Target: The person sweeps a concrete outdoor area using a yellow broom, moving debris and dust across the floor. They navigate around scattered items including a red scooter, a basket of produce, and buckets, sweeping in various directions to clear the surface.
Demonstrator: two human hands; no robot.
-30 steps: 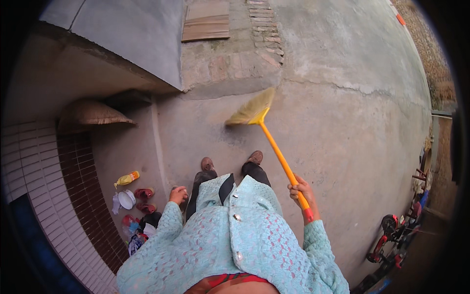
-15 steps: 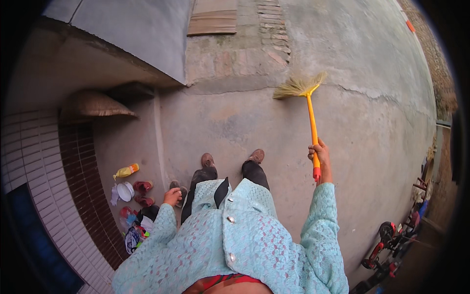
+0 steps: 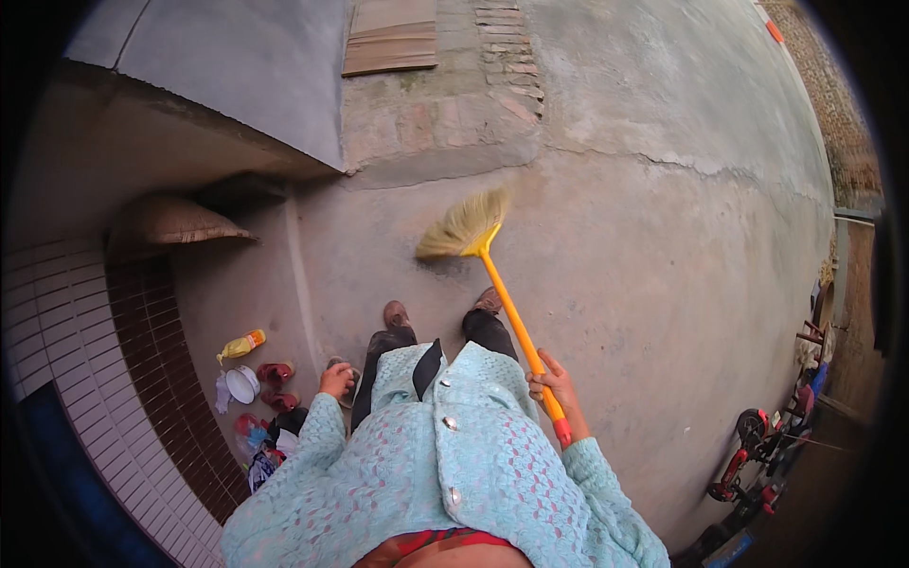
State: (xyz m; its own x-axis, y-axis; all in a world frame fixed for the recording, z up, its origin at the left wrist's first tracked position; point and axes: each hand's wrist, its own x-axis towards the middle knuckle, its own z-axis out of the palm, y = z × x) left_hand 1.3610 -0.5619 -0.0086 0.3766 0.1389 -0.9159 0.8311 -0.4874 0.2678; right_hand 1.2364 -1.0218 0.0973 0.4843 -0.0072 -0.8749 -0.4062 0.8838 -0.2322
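Observation:
My right hand (image 3: 554, 381) is wrapped round the orange handle of a broom (image 3: 511, 312), close to its red end. The handle slants forward and left to a yellow neck and a fan of pale straw bristles (image 3: 464, 225). These bristles meet the concrete ground just ahead of my feet and look blurred. At my left side hangs my left hand (image 3: 337, 380), its fingers loosely bent and a little apart, with nothing seen in them. A grey shoe (image 3: 339, 363) on the ground shows partly behind that hand.
Red shoes (image 3: 276, 374), a white bowl (image 3: 242, 383) and a yellow bottle (image 3: 242, 346) lie left by the tiled wall (image 3: 71, 312). A bulging brown sack (image 3: 170, 225) sits farther up. Boards (image 3: 390, 43) lie ahead; a red-and-black wheeled thing (image 3: 740, 454) stands right.
The broom has swung left and nearer my feet, its handle now tilted the other way. My right hand has come in toward my body; my left hand has hardly moved.

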